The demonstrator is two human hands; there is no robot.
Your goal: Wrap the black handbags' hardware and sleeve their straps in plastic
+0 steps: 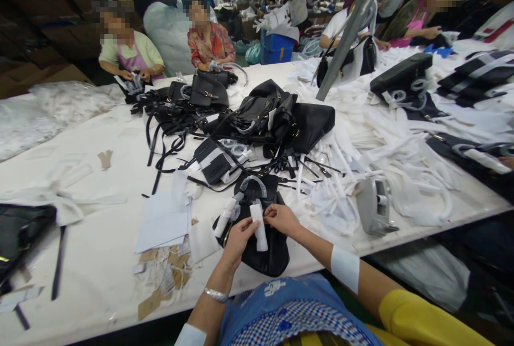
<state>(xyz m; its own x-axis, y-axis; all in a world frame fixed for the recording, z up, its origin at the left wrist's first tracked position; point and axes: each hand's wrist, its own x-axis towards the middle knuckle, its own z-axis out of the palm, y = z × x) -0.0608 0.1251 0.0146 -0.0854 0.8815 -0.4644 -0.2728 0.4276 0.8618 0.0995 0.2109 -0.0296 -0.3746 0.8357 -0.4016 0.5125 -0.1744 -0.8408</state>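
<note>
A black handbag [270,258] lies on the table right in front of me, its curved handle [257,181] wrapped in clear plastic. Over the bag's middle runs a white wrapping strip [261,236]. My left hand [240,236] pinches the left edge of this strip between thumb and fingers. On the strip's other side, my right hand [284,219] has its fingertips pressed together close to the bag; what they hold is too small to make out. Another white-wrapped piece [225,217] sits along the bag's left side.
Black bags [315,123] with straps are heaped ahead. White sheets [163,220] and brown tags [151,303] lie at left. A grey tape dispenser [373,207] stands at right before piled white strips [401,158]. A metal post [345,35] rises beyond; several people work around.
</note>
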